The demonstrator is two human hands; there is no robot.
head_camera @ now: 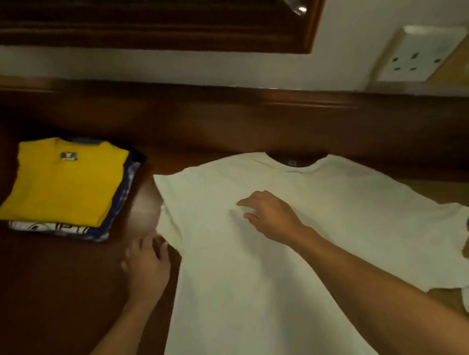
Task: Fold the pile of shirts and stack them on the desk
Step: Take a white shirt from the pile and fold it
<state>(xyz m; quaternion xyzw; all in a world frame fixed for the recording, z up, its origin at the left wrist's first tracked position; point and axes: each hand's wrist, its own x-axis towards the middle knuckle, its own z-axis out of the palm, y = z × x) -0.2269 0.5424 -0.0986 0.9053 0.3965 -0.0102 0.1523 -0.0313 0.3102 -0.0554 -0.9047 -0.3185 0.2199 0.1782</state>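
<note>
white shirt (276,289) flat, smooth | left grip (148,265) pinching its edge | right grip (269,215) wide, resting

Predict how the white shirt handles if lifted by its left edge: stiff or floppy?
Likely floppy: the white shirt lies flat and puckers beside the right hand. Probably light, since its edges lie thin against the wood. It may slide when pushed, as the desk looks glossy; the right hand resting on it should help pin it.
</note>
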